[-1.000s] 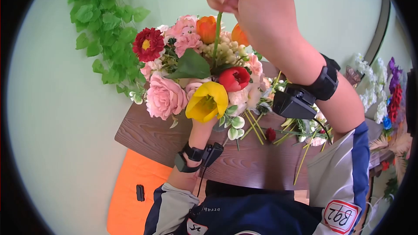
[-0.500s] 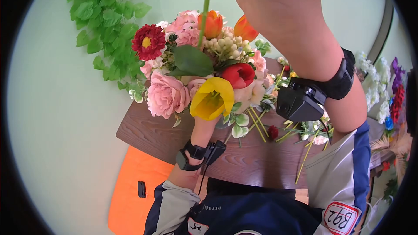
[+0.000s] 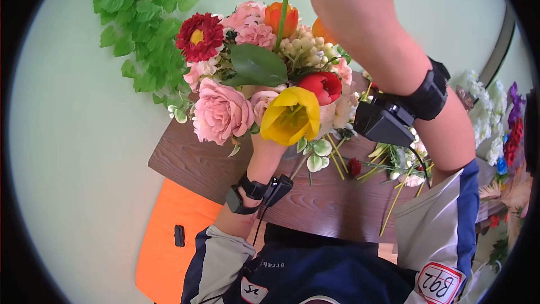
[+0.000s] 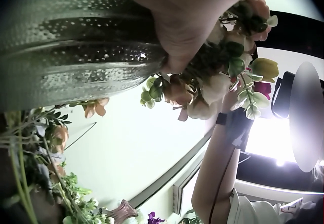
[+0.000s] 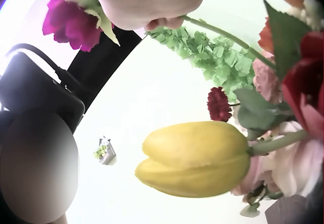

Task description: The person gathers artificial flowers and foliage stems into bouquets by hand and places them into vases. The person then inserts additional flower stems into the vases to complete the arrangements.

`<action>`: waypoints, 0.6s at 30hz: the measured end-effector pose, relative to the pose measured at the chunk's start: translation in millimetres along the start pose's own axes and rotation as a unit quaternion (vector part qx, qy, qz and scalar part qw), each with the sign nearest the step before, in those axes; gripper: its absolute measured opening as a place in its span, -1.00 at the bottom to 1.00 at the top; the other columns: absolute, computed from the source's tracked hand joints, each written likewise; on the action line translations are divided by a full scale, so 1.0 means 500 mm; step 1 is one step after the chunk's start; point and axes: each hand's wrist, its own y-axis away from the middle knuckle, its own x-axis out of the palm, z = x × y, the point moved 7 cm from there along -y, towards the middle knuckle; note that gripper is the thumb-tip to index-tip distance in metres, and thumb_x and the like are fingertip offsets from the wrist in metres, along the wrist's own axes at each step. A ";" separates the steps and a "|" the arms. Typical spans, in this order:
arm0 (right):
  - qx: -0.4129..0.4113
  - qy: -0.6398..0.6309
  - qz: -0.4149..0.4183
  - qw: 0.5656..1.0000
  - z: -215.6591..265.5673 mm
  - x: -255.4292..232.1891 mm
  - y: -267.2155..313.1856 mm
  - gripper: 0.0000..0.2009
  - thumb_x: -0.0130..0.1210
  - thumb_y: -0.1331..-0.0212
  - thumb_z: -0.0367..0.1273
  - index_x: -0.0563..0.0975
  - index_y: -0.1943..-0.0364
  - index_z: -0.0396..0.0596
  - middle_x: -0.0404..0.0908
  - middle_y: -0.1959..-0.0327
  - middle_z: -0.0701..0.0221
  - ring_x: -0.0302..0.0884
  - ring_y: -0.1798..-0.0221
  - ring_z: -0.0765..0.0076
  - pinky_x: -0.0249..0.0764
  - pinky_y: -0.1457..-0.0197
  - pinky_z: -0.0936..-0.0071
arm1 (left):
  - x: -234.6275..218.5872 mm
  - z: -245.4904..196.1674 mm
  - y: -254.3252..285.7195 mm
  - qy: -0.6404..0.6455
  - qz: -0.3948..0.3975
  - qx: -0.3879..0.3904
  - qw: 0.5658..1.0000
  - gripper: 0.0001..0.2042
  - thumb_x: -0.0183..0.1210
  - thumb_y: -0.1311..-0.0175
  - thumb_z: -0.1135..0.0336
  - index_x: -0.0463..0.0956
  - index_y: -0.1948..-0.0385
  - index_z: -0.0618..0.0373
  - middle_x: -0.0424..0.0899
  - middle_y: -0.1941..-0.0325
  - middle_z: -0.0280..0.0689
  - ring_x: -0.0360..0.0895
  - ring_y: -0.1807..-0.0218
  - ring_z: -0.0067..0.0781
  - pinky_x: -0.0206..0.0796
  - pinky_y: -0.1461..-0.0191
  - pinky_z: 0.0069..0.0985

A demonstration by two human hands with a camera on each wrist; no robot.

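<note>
My right hand (image 3: 349, 5) is raised over the bouquet and pinches a green stem (image 3: 284, 14) whose lower end goes down among the flowers. A magenta flower (image 5: 73, 16) shows beside that hand in the right wrist view. My left hand (image 4: 182, 16) grips the ribbed glass vase (image 4: 76, 47) near its mouth; in the head view the blooms cover most of it. Facing me are a yellow tulip (image 3: 291, 117), a red tulip (image 3: 322, 87), a pink rose (image 3: 223, 111) and a dark red daisy-like flower (image 3: 199, 36). A broad green leaf (image 3: 256, 65) lies against the stem.
Loose cut stems (image 3: 388, 214) and small blooms lie on the wooden table (image 3: 315, 208) to the right. Green ivy (image 3: 143, 34) hangs on the wall at left. An orange cloth (image 3: 169, 247) bears a small black object. More flowers (image 3: 512, 135) stand at far right.
My right hand has risen and shifted a little, still pinching the stem. The bouquet has moved slightly right and away from me, the yellow tulip with it. My left hand keeps its grip.
</note>
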 end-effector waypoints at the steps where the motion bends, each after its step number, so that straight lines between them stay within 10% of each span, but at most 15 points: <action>1: 0.004 -0.003 0.002 1.000 -0.009 0.004 0.010 -0.73 -0.36 -0.40 -0.27 0.35 0.23 -0.12 0.26 0.69 0.51 0.07 0.63 0.66 0.08 0.53 0.69 | -0.019 -0.004 -0.025 0.001 0.009 0.005 1.000 -0.53 0.16 -0.07 0.14 0.30 0.00 0.13 0.35 -0.08 -0.19 0.30 -0.10 -0.29 0.14 -0.17 -0.38; 3: 0.085 0.039 0.011 0.996 -0.044 0.016 0.032 -0.74 -0.34 -0.39 -0.27 0.36 0.22 -0.12 0.27 0.68 0.51 0.09 0.63 0.67 0.09 0.54 0.71 | -0.047 -0.017 -0.054 -0.001 0.020 0.004 1.000 -0.51 0.17 -0.07 0.12 0.28 -0.02 0.13 0.35 -0.08 -0.20 0.30 -0.10 -0.34 0.13 -0.19 -0.41; 5: 0.111 0.005 0.020 0.994 -0.053 0.012 0.045 -0.75 -0.32 -0.39 -0.27 0.37 0.22 -0.13 0.31 0.66 0.50 0.12 0.63 0.68 0.10 0.55 0.72 | -0.051 -0.003 -0.069 0.508 0.007 -0.164 0.846 -0.54 0.13 0.09 0.51 0.30 0.04 0.17 0.44 0.13 -0.17 0.42 0.07 -0.14 0.24 -0.04 -0.32; 10: 0.151 0.010 0.074 0.986 -0.065 -0.019 0.077 -0.76 -0.30 -0.38 -0.31 0.38 0.25 -0.16 0.42 0.60 0.44 0.28 0.57 0.62 0.21 0.50 0.70 | -0.100 -0.045 -0.088 0.271 0.029 -0.089 0.958 -0.41 0.31 0.13 0.41 0.23 -0.01 0.12 0.43 0.06 -0.25 0.43 0.01 -0.30 0.27 -0.03 -0.43; 12: 0.190 -0.038 0.083 0.977 -0.070 -0.020 0.091 -0.76 -0.30 -0.38 -0.32 0.39 0.26 -0.17 0.44 0.59 0.42 0.33 0.55 0.60 0.25 0.47 0.69 | -0.100 -0.048 -0.087 0.274 -0.004 -0.096 0.957 -0.43 0.31 0.13 0.39 0.25 0.01 0.13 0.43 0.08 -0.25 0.43 0.02 -0.30 0.26 -0.03 -0.43; 16: -0.011 0.180 0.202 0.963 -0.060 -0.029 0.099 -0.75 -0.26 -0.35 -0.35 0.43 0.27 -0.22 0.54 0.41 0.35 0.50 0.37 0.46 0.43 0.28 0.51 | -0.060 -0.018 -0.059 0.290 0.006 -0.169 0.942 -0.47 0.31 0.10 0.33 0.29 0.04 0.12 0.42 0.07 -0.24 0.40 -0.01 -0.28 0.25 -0.03 -0.42; 18: 0.075 0.164 0.178 0.967 -0.045 -0.028 0.109 -0.76 -0.26 -0.35 -0.37 0.43 0.27 -0.23 0.55 0.40 0.34 0.51 0.37 0.45 0.43 0.27 0.52 | -0.068 -0.019 -0.068 0.284 0.012 -0.170 0.944 -0.48 0.31 0.10 0.31 0.30 0.04 0.12 0.42 0.07 -0.23 0.39 -0.02 -0.27 0.24 -0.03 -0.41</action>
